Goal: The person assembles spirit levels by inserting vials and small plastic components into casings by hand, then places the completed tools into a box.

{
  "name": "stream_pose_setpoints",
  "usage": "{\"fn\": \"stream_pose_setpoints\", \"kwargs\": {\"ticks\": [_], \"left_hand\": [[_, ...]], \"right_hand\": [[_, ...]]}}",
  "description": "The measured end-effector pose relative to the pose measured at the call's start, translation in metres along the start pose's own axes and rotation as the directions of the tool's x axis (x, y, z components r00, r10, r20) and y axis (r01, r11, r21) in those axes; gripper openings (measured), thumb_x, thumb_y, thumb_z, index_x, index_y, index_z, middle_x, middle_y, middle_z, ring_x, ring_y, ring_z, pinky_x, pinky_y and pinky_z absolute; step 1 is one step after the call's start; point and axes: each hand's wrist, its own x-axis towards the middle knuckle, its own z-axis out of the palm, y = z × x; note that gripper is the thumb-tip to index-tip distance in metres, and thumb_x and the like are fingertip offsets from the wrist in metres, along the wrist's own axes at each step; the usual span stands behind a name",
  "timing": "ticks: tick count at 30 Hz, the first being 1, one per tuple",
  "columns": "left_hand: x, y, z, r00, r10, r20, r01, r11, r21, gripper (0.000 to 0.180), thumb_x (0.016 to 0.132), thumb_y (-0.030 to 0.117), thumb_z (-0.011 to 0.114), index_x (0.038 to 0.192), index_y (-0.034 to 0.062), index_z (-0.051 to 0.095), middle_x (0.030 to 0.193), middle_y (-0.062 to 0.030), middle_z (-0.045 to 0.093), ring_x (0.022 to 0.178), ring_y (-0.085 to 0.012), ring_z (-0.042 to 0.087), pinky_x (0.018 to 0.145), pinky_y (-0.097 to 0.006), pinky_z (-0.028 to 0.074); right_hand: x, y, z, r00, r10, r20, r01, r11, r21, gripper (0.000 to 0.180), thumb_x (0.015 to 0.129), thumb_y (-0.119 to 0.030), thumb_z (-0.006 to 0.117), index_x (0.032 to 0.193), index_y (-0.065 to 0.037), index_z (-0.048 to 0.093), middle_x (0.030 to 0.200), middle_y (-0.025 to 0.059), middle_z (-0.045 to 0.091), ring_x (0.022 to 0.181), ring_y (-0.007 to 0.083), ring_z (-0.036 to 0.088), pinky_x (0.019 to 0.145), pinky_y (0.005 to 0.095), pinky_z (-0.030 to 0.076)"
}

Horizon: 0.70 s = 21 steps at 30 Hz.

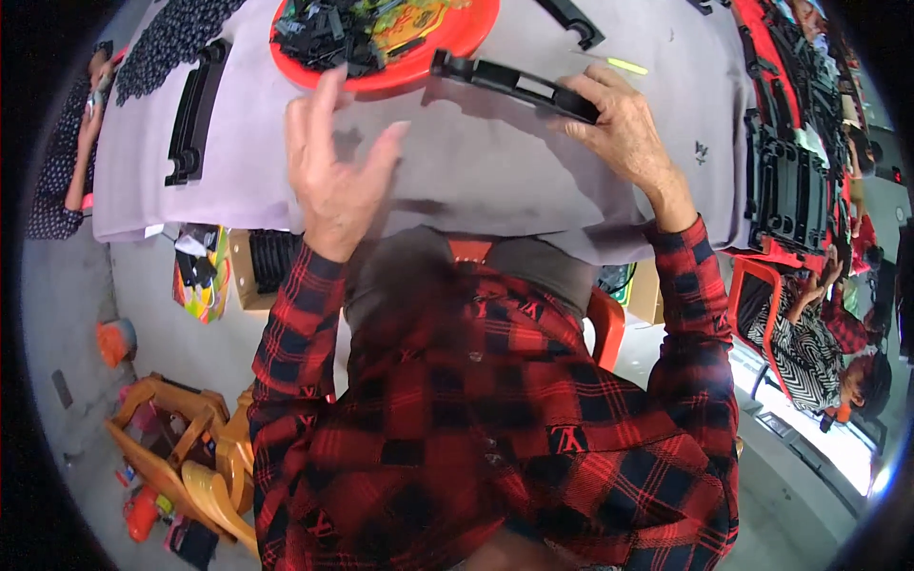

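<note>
Just short of the red tray (pixel 457 43) on the worktop (pixel 495 171), the left hand (pixel 328 162) hovers with fingers spread and empty, while the right hand (pixel 624 128) grips one end of a long black plastic bracket (pixel 509 81) lying beside the tray's near rim, apparently mid-assembly.

A counter (pixel 495 181) under a grey cloth carries a red round tray (pixel 476 29) at its far edge, heaped with small black parts. A black bracket (pixel 195 109) lies on the left, and stacked black frames (pixel 785 190) fill the right end. Under the counter stand a cardboard box (pixel 249 276) and a colourful bag (pixel 202 276). Wooden chairs (pixel 181 438) sit on the floor, near left. A seated person in a striped top (pixel 809 347) is at the right.
</note>
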Motion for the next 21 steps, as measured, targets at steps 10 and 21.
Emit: {"fn": "stream_pose_setpoints", "kwargs": {"ticks": [10,21], "left_hand": [[0.0,0.003,0.042,0.94,0.194,0.281,-0.207,0.978,0.016,0.065,0.071,0.02,0.079,0.132,0.0076,0.059,0.124,-0.0093,0.057,0.117,-0.0309,0.051,0.097,-0.044,0.04],[-0.009,-0.004,0.049,0.925,0.225,0.305,-0.276,0.951,0.136,0.055,0.071,0.022,0.079,0.121,0.0075,0.063,0.115,-0.0095,0.058,0.113,-0.032,0.052,0.096,-0.046,0.039]], "right_hand": [[-0.014,0.0,0.014,0.996,-0.049,0.072,0.05,0.999,-0.009,0.038,0.075,-0.023,0.082,0.107,-0.009,0.067,0.096,0.0092,0.062,0.095,0.0332,0.06,0.081,0.0439,0.051],[0.0,-0.012,0.017,0.996,-0.019,0.085,0.0,0.975,0.221,0.039,0.077,-0.017,0.082,0.11,-0.002,0.068,0.094,0.009,0.061,0.088,0.0239,0.061,0.078,0.0368,0.051]]}}
